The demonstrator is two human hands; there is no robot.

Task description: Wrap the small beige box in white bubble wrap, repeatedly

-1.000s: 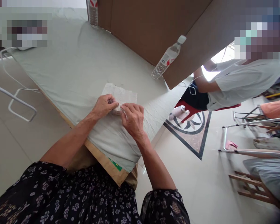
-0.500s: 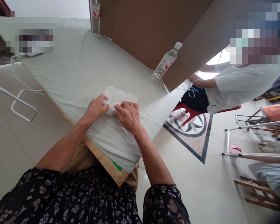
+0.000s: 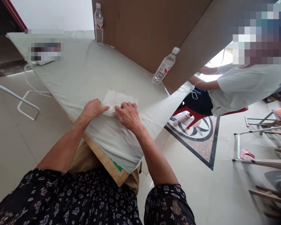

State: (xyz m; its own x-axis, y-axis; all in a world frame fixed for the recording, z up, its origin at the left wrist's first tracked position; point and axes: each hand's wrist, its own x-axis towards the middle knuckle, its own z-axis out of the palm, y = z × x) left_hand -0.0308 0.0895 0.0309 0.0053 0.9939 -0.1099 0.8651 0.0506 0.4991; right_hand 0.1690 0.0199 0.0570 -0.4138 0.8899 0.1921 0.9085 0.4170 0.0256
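Observation:
A thin white tissue-like sheet (image 3: 118,97) lies on the cloth-covered table (image 3: 72,72), close to its near corner. At the sheet's left edge is my left hand (image 3: 92,109), its thumb stretched along the near side and its other fingers curled, gripping the edge. My right hand (image 3: 128,115) rests on the sheet's near right part, fingers bent and the tips pinching it. Part of the near edge is crumpled between the two hands. What lies beneath the right palm is hidden.
Two clear water bottles, one upright (image 3: 99,26) and one nearer (image 3: 163,68), stand by a large cardboard panel (image 3: 145,28). A blurred-out object (image 3: 46,53) sits at the table's far left. Beyond the panel, a person in a white shirt (image 3: 245,87) sits on a red stool (image 3: 194,115).
My left hand has shifted slightly left, and its thumb is now straighter along the sheet's edge. The right hand stays nearly in place. The view has tilted a little.

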